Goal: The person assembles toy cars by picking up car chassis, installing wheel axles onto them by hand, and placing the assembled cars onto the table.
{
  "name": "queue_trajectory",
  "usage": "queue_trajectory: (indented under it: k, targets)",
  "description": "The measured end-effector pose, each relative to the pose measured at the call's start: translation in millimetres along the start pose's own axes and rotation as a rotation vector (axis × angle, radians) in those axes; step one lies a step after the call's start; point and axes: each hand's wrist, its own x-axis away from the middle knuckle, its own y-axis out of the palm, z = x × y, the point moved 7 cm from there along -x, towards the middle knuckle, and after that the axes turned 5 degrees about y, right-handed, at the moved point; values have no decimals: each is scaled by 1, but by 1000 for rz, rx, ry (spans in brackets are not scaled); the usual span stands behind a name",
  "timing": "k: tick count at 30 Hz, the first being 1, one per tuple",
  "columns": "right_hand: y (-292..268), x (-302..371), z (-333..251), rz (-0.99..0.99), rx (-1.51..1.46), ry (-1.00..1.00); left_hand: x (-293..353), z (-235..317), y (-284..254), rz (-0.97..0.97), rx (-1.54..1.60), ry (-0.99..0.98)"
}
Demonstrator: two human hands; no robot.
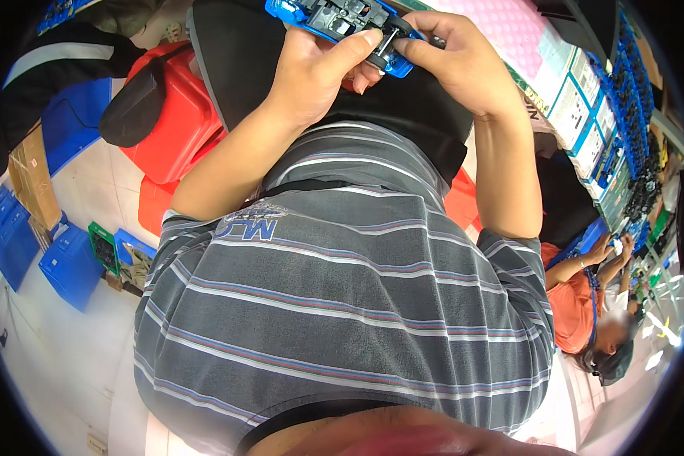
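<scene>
A blue toy car [334, 17] is held above my lap at the top of the view, turned so that its grey and black underside shows. My left hand [308, 76] is closed around the car's near side, its thumb lying across the underside next to a metal axle [387, 42]. At the car's right end, my right hand [467, 64] is closed, with thumb and forefinger pinching the corner by the axle and a small dark wheel [438, 42]. Part of that end is hidden by the fingers.
To the right runs a workbench with a pink mat [501, 30], printed sheets [574, 102] and many blue parts [627, 91]. A person in an orange shirt [574, 304] works farther along it. Red stools [175, 114] and blue bins [72, 262] stand at left.
</scene>
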Motion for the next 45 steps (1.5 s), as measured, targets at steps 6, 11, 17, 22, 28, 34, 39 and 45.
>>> queue_trajectory:
  k: [6, 11, 17, 22, 28, 34, 39, 45]
  targets:
    - [6, 5, 1, 7, -15, 33, -1, 3, 4, 27, -40, -66]
    - [1, 12, -1, -35, -136, 19, -4, -8, -1, -7, 32, -63]
    - [-17, 22, -8, 27, -410, 19, -2, -6, -3, 11, 73, -80]
    - [-23, 28, 1, 51, -683, -103, -1, -4, -6, 22, 96, -93]
    - [-14, 47, -11, 225, -225, -120, 0, -4, -3, -25, 66, -72]
    - [0, 43, -55, 293, 161, -180, 1, 6, 7, -80, 1, 43]
    - [1, 51, -67, 438, 332, -240, 5, 5, 3, 23, -188, -24]
    - [-3, 55, -46, 621, 224, -384, 11, 1, 4, 34, -99, -111]
